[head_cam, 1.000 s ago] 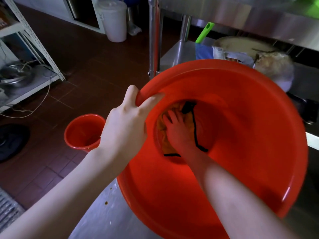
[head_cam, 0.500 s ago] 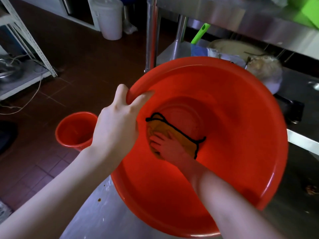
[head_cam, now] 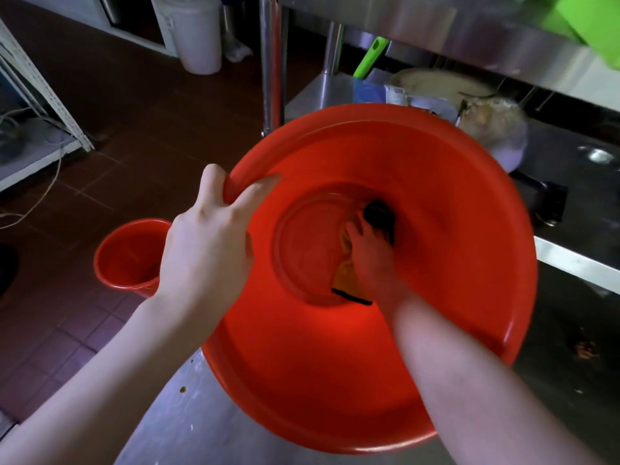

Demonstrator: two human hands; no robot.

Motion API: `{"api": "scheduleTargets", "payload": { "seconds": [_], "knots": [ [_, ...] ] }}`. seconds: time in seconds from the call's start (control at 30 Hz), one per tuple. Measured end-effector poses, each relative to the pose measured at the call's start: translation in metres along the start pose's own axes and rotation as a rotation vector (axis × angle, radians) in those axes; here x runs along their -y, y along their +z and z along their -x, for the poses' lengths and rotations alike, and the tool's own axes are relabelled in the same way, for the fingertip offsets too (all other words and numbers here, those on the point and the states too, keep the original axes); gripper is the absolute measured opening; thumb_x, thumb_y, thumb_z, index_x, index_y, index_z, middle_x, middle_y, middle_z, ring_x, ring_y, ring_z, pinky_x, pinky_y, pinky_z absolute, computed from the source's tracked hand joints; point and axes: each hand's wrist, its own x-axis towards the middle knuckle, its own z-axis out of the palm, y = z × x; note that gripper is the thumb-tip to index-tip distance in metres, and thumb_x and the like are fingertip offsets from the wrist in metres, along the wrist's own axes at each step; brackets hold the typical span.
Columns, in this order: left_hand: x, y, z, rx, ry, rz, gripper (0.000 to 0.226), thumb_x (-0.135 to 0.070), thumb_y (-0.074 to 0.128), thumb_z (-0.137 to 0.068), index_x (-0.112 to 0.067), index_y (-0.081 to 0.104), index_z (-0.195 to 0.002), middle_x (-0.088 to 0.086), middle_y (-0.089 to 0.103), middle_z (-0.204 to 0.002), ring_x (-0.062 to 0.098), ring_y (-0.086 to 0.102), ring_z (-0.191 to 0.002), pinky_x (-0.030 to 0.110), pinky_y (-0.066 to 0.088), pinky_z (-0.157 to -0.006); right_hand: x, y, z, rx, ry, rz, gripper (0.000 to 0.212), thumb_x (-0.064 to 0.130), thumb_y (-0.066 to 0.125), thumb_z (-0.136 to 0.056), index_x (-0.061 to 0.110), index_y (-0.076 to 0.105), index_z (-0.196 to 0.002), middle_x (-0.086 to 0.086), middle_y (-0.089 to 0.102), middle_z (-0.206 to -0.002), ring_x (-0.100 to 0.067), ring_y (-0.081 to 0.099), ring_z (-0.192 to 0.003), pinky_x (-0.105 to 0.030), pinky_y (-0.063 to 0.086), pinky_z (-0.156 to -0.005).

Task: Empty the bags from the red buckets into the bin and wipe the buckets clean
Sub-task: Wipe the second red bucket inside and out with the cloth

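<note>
Head: cloth point(head_cam: 345, 280) under right hand point(head_cam: 372, 260)

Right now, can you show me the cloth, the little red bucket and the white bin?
cloth point(head_cam: 345, 280): head view, its yellow part.
little red bucket point(head_cam: 125, 258): head view, its inner wall.
white bin point(head_cam: 201, 38): head view, its side wall.

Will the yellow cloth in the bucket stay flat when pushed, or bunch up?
Likely floppy: the cloth lies crumpled under the right hand. It probably slides easily over the smooth, glossy wall of the bucket.
</note>
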Motion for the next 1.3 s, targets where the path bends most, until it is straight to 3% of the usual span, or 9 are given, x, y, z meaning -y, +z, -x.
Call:
{"api": "scheduleTargets", "payload": {
  "seconds": [0.17,0.4,0.63,0.97,1.13,1.3],
  "knots": [
    [-0.008,0.000,0.001,-0.016,0.000,0.018,0.072,0.008,0.061,-0.078,-0.031,0.050,-0.138,0.011,0.037,-0.101,0.027,0.039,-0.045,0.038,0.048,-0.042,0.008,0.023,0.051,0.209,0.209,-0.101,0.050,0.008,0.045,-0.092,0.025,0.041,-0.139,-0.016,0.004,-0.159,-0.041,0.039,-0.129,-0.038,0.038,-0.102],
    [-0.013,-0.001,0.002,-0.008,-0.002,0.030,0.071,0.009,0.059,-0.078,-0.029,0.051,-0.138,0.012,0.038,-0.102,0.027,0.041,-0.046,0.039,0.049,-0.043,0.042,0.036,0.078,0.318,0.137,-0.146,0.046,0.010,0.053,-0.088,0.016,0.043,-0.132,-0.020,0.019,-0.148,-0.038,0.046,-0.123,-0.038,0.042,-0.097],
    [-0.021,-0.002,0.008,-0.022,0.017,0.042,0.073,0.010,0.057,-0.075,-0.028,0.052,-0.137,0.010,0.038,-0.101,0.028,0.041,-0.047,0.037,0.048,-0.043,0.015,0.017,0.065,0.264,0.130,-0.214,0.037,0.005,0.054,-0.086,0.012,0.054,-0.123,-0.014,0.031,-0.138,-0.037,0.059,-0.103,-0.038,0.048,-0.092],
    [-0.018,-0.001,0.014,-0.026,0.002,0.024,0.083,0.013,0.061,-0.069,-0.031,0.051,-0.139,0.008,0.038,-0.100,0.022,0.039,-0.047,0.024,0.033,-0.046,0.000,-0.043,-0.011,0.099,-0.225,0.027,0.037,0.010,0.045,-0.095,0.007,0.047,-0.132,-0.009,0.018,-0.158,-0.038,0.047,-0.125,-0.040,0.041,-0.101],
    [-0.013,-0.001,0.012,-0.035,-0.018,0.001,0.077,0.010,0.061,-0.075,-0.032,0.051,-0.139,0.008,0.039,-0.101,0.022,0.040,-0.050,0.022,0.029,-0.048,-0.006,-0.024,0.012,0.060,0.025,-0.123,0.044,0.005,0.043,-0.094,0.010,0.044,-0.137,-0.007,0.015,-0.160,-0.034,0.049,-0.125,-0.034,0.039,-0.099],
    [-0.014,0.000,0.013,-0.043,-0.013,0.010,0.076,0.010,0.059,-0.077,-0.032,0.050,-0.139,0.009,0.039,-0.102,0.022,0.041,-0.051,0.023,0.033,-0.046,0.006,0.011,0.061,0.211,0.181,-0.108,0.043,0.010,0.047,-0.093,0.015,0.043,-0.136,-0.016,0.013,-0.156,-0.036,0.056,-0.114,-0.037,0.044,-0.094]
  ]
}}
